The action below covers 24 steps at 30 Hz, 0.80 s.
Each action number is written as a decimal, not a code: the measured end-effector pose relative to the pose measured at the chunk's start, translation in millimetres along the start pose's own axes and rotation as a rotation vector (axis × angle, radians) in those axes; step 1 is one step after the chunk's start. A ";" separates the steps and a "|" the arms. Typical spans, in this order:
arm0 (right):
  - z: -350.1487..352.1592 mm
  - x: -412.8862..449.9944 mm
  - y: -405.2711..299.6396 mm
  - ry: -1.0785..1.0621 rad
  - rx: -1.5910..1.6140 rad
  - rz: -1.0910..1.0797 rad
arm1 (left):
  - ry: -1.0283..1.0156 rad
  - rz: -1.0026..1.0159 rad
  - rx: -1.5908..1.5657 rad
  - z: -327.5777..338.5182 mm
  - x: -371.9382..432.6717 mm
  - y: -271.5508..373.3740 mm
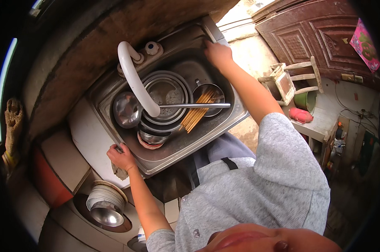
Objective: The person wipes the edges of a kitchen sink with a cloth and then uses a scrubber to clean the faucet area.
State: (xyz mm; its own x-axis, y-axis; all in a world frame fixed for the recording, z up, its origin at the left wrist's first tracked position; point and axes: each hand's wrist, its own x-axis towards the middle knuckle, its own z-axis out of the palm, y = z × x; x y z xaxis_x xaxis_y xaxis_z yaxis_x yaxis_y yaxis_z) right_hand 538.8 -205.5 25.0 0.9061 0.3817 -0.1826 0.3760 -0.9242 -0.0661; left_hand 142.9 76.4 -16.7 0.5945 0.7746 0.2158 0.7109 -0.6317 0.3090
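My left hand (pixel 123 157) lies at the left edge of a stainless steel sink (pixel 177 154), its fingers bent over a grey-brown cloth (pixel 119 171) on the white counter. My right hand (pixel 218 54) is at the sink's far right corner, fingers bent down and partly hidden. In the basin stand nested metal bowls (pixel 164 94) with sudsy water, a rounded metal bowl (pixel 127 110), a small bowl (pixel 153 137) and a metal cup (pixel 219 91). A bundle of wooden chopsticks (pixel 196 115) leans across the cup. A ladle-like metal handle crosses above them, under the white curved faucet (pixel 130 72).
Stacked white plates (pixel 105 198) and a metal bowl (pixel 107 214) stand at the lower left. A tap knob (pixel 151 48) sits behind the basin. To the right are a wooden chair (pixel 282 82), a green bucket (pixel 304 101) and a brown panelled door (pixel 319 34).
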 end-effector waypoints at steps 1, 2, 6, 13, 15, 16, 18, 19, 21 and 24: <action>-0.4 -13.2 0.1 0.004 -0.005 -0.003 | 0.003 -0.004 -0.005 -0.1 -0.1 0.8; 2.9 -27.1 -0.5 -0.024 0.017 0.059 | -0.006 -0.019 -0.001 -1.1 -0.4 1.9; 13.8 -16.5 3.4 -0.018 0.096 0.133 | 0.008 0.014 -0.006 0.3 0.4 2.3; 18.5 -8.0 -6.4 0.007 0.064 0.075 | -0.013 -0.040 -0.037 -0.8 0.4 1.7; 13.4 -5.3 -6.2 0.010 0.041 0.055 | 0.000 0.010 -0.021 -2.2 1.7 4.8; 12.6 -6.1 -5.6 0.012 0.019 0.037 | -0.004 0.012 -0.022 -2.3 0.8 5.0; 18.1 16.9 -4.1 -0.009 -0.043 -0.015 | -0.009 0.008 -0.031 -1.3 1.3 6.3; 19.6 24.7 -2.8 -0.027 -0.103 -0.069 | -0.010 0.010 -0.033 -0.5 2.6 8.2; 14.0 11.4 -2.6 -0.037 -0.094 -0.065 | -0.006 0.000 -0.048 -3.4 2.1 7.1; 10.2 -12.7 -6.0 -0.046 -0.104 -0.033 | 0.007 -0.001 -0.001 -1.9 -0.8 -0.2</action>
State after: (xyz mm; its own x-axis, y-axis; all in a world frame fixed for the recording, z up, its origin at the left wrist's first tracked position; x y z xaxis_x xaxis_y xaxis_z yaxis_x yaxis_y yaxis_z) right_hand 523.0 -204.9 17.7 0.8840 0.4087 -0.2269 0.4256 -0.9044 0.0289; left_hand 141.6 76.0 -15.2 0.5909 0.7755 0.2223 0.7111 -0.6308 0.3104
